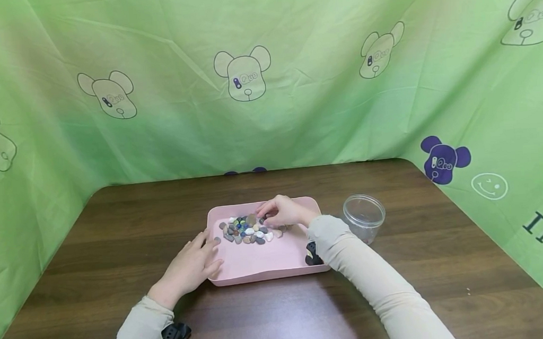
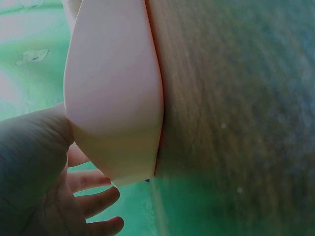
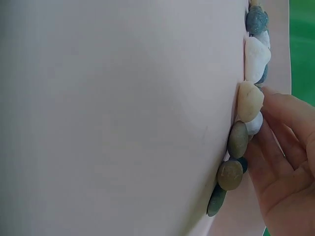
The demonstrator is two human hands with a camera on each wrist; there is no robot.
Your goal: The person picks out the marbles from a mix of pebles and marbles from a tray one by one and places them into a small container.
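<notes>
Bench [image 1: 129, 244] with a dark wood grain extends to both sides of the fingers of both hands. Green curtain [image 1: 177, 129], printed with bear-head outlines, hangs beyond the fingers. Black wrist device [image 1: 176, 334] is located behind the left fingers, at the cuff of the left sleeve [image 1: 133, 337]. Left hand [image 1: 190, 263] is positioned at the left wall of the pink tray [image 1: 259, 261]; its fingers are relaxed and spread apart at the rim. Pebbles [image 1: 249, 232] lie inside the tray in a loose cluster, right of the left fingers and mostly left of the right fingers. Green marbles [image 1: 241, 226] are mixed into the cluster. Right hand [image 1: 291, 210] reaches over the tray, fingers bent and lowered to the far side of the cluster; whether they pinch a pebble cannot be determined. Cream pebble [image 3: 251, 101] lies just beside the right fingertips in the right wrist view. Clear round jar [image 1: 363, 218] stands on the bench, right of the right fingers and apart from them, beside the right sleeve [image 1: 370, 268].
</notes>
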